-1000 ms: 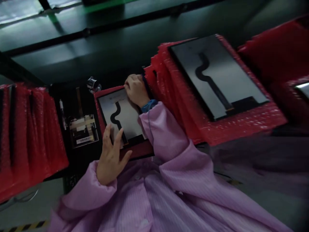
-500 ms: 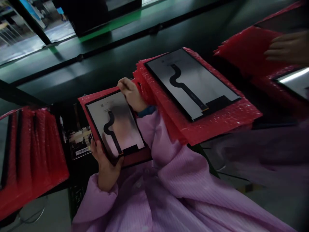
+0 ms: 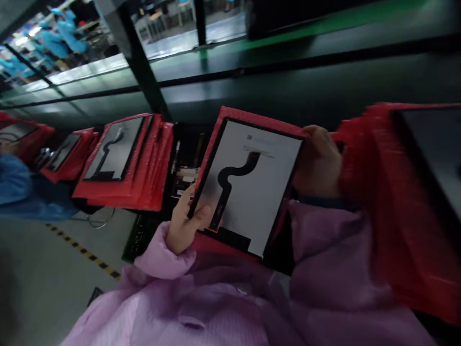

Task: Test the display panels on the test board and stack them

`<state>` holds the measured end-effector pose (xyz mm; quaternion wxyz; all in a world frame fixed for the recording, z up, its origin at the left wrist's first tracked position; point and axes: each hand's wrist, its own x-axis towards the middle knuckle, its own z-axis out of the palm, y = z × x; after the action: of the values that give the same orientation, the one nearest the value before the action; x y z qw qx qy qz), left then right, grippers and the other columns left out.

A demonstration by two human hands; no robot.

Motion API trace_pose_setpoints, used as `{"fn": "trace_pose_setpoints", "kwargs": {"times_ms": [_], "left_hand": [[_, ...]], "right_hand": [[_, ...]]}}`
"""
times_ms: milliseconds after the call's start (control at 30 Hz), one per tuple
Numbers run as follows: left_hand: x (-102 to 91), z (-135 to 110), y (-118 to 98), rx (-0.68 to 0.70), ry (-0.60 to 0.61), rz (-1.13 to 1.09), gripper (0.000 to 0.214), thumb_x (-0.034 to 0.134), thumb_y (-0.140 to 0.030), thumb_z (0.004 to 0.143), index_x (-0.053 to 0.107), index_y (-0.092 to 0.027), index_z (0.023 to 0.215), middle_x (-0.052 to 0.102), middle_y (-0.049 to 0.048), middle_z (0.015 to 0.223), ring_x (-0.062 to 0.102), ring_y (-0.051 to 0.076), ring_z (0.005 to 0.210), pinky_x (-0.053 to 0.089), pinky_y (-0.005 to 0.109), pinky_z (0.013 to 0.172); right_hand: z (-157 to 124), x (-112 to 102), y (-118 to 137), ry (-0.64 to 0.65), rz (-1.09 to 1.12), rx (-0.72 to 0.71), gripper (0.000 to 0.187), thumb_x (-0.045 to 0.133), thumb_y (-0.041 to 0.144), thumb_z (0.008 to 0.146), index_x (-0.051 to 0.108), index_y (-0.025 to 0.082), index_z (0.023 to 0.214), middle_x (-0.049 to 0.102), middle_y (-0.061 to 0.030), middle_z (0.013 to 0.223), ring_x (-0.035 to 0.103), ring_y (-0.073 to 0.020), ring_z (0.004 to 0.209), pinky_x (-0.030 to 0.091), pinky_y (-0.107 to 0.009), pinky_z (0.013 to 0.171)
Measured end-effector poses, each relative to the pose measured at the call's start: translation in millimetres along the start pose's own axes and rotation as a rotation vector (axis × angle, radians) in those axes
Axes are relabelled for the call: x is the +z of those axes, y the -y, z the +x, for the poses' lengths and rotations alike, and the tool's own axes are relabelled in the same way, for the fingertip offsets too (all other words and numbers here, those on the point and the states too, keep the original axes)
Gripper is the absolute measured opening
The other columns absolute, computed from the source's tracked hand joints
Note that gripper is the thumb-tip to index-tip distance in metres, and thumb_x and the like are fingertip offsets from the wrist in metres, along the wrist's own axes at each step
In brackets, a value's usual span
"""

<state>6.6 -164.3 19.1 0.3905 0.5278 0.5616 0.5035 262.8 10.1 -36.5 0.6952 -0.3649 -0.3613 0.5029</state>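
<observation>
A flat display panel (image 3: 266,187) with a silvery back, black edges and a curved black ribbon cable (image 3: 225,185) is held up before my chest. Behind it lies a sheet of red bubble wrap (image 3: 236,112), its rim showing at the top and left. My left hand (image 3: 185,223) grips the lower left edge, thumb over the panel's face. At the upper right corner, my right hand (image 3: 320,161) is closed on the panel and wrap; some of its fingers are hidden. Beyond the left hand, a small electronic assembly (image 3: 183,180) is partly covered.
To the left, another panel (image 3: 117,149) tops a stack of red bubble-wrap sheets (image 3: 153,182). A larger red stack (image 3: 374,202) with a dark panel (image 3: 432,129) stands close on the right. A co-worker's blue sleeve (image 3: 18,182) shows at far left. A metal rail (image 3: 223,77) runs behind.
My view has swung left, bringing the left stack and a co-worker's sleeve in. The held panel now tilts the other way and appears nearer; both hands remain on it.
</observation>
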Motion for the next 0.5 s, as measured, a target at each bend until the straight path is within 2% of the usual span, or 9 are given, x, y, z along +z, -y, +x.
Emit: {"fn": "trace_pose_setpoints", "kwargs": {"times_ms": [100,200,267,300,333,400,467,500], "left_hand": [[-48.9,8,-31,0.039,-0.121,0.02,0.07,0.084,-0.056,0.078,0.063,-0.021,0.135,0.073,0.0097,0.13,0.07,0.032,0.119,0.057,0.045,0.106],[-116.8,19,-63,0.105,-0.304,0.036,0.081,0.088,-0.056,0.074,0.058,-0.022,0.141,0.072,0.0065,0.133,0.067,0.033,0.124,0.053,0.052,0.112],[-165.0,32,-78,0.107,-0.367,0.085,0.087,0.09,-0.058,0.072,0.054,-0.02,0.142,0.073,0.0049,0.133,0.066,0.031,0.123,0.049,0.056,0.115],[-187.5,39,-83,0.099,-0.385,0.133,0.083,0.089,-0.054,0.076,0.053,-0.018,0.142,0.072,0.0036,0.134,0.065,0.028,0.124,0.046,0.055,0.117],[-207.9,47,-85,0.06,-0.405,0.186,0.073,0.082,-0.047,0.087,0.05,-0.016,0.144,0.072,0.0024,0.134,0.064,0.024,0.125,0.042,0.051,0.119],[-239.6,61,-85,-0.121,-0.402,0.292,0.049,0.062,-0.026,0.103,0.045,-0.011,0.147,0.075,-0.0004,0.123,0.064,0.014,0.121,0.037,0.046,0.12],[-258.0,71,-79,-0.237,-0.398,0.344,0.039,0.053,-0.013,0.105,0.048,-0.005,0.143,0.077,-0.0026,0.102,0.067,0.01,0.11,0.036,0.048,0.119],[-263.0,74,-76,-0.267,-0.401,0.361,0.037,0.053,-0.011,0.104,0.05,-0.003,0.14,0.075,-0.0042,0.092,0.068,0.01,0.106,0.037,0.052,0.118]], "right_hand": [[1,-8,-15,0.038,0.014,0.149,0.027,0.057,0.053,0.086,0.06,0.027,0.095,0.063,-0.0036,0.087,0.058,-0.0155,0.067,0.044,-0.03,0.054],[0,-12,-29,0.089,-0.047,0.217,0.018,0.063,0.043,0.085,0.063,0.028,0.094,0.066,-0.0024,0.086,0.06,-0.0148,0.061,0.044,-0.029,0.051],[-2,-10,-35,0.111,-0.079,0.259,0.012,0.065,0.036,0.085,0.063,0.027,0.092,0.067,-0.002,0.084,0.062,-0.013,0.06,0.046,-0.028,0.052],[-4,-9,-36,0.118,-0.092,0.277,0.01,0.064,0.034,0.086,0.063,0.026,0.09,0.067,-0.0022,0.083,0.063,-0.0121,0.06,0.047,-0.027,0.053],[-5,-7,-37,0.122,-0.105,0.293,0.009,0.063,0.033,0.087,0.062,0.025,0.09,0.067,-0.0024,0.083,0.064,-0.0115,0.061,0.047,-0.026,0.054],[-8,-1,-35,0.113,-0.133,0.314,0.01,0.062,0.033,0.087,0.061,0.023,0.089,0.066,-0.003,0.083,0.064,-0.0109,0.061,0.048,-0.025,0.054],[-12,5,-32,0.082,-0.166,0.321,0.012,0.063,0.032,0.084,0.062,0.021,0.09,0.066,-0.0037,0.082,0.064,-0.0104,0.061,0.047,-0.025,0.053],[-14,9,-30,0.061,-0.186,0.316,0.013,0.063,0.031,0.082,0.062,0.021,0.09,0.066,-0.004,0.083,0.063,-0.01,0.06,0.046,-0.024,0.053]]}}
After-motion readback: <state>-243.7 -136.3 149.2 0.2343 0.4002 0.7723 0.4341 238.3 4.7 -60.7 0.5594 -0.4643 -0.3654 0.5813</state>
